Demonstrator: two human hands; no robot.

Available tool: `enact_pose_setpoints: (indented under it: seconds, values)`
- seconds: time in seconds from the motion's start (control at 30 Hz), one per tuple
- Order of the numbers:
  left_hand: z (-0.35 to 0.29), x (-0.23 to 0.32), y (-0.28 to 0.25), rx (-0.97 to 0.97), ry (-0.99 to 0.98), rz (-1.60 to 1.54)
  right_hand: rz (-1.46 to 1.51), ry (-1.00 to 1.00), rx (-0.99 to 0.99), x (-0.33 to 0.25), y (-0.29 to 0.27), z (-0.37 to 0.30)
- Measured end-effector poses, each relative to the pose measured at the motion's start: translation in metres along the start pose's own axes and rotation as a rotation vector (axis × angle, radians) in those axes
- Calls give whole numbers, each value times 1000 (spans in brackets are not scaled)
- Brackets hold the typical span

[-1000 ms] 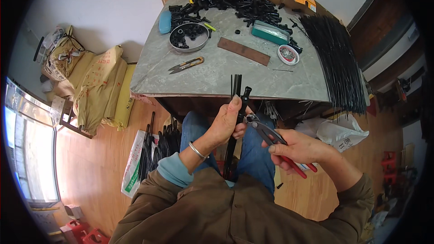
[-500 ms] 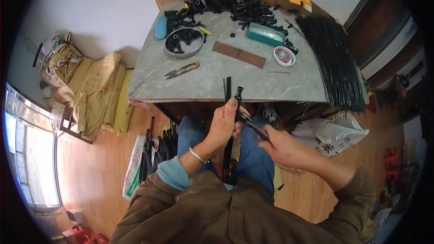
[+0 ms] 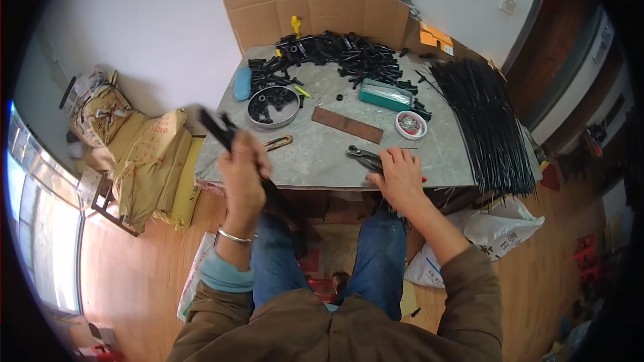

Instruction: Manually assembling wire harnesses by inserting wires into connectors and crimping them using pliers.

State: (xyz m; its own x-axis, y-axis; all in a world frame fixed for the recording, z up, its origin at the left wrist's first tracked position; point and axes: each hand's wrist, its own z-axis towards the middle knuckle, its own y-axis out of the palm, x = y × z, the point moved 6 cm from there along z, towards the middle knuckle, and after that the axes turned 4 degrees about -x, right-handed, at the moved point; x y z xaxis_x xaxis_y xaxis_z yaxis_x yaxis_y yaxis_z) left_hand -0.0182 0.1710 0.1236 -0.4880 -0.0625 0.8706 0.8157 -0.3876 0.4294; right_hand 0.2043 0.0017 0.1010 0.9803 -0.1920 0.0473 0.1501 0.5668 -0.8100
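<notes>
My left hand [image 3: 243, 174] is closed around a black bundle of long thin strips [image 3: 219, 131], blurred by motion, over the table's left front edge. One end slants up and left; the other runs down toward my left knee. My right hand [image 3: 401, 173] lies at the table's front edge, its fingers over the handles of dark pincers [image 3: 363, 155]. The head of the pincers rests on the tabletop, pointing left. A red handle tip shows past the hand. Beside the left hand, scissors-like thread snips [image 3: 278, 142] are partly hidden.
The grey table [image 3: 315, 161] bears a round metal tray [image 3: 295, 115] of black parts, a brown bar [image 3: 347, 125], a green box [image 3: 386, 95] and a white bowl [image 3: 410, 125]. Black fittings [image 3: 355, 53] heap at the back; long black strips [image 3: 486, 121] lie at the right.
My left hand has moved left and away from my lap with the black bundle. My right hand has brought the pincers from the bundle onto the table's front edge. The view has tilted up.
</notes>
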Motion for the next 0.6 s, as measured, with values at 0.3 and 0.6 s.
enact_pose_setpoints:
  seconds: [0.3, 0.6]
  values:
    - [-16, -46, -66, 263, -352, -726, 2250, 748, -360, -88, -3, -116]
    - [-148, -99, 62, -659, -422, 185, 1116, 890, -114, -6, -9, -121]
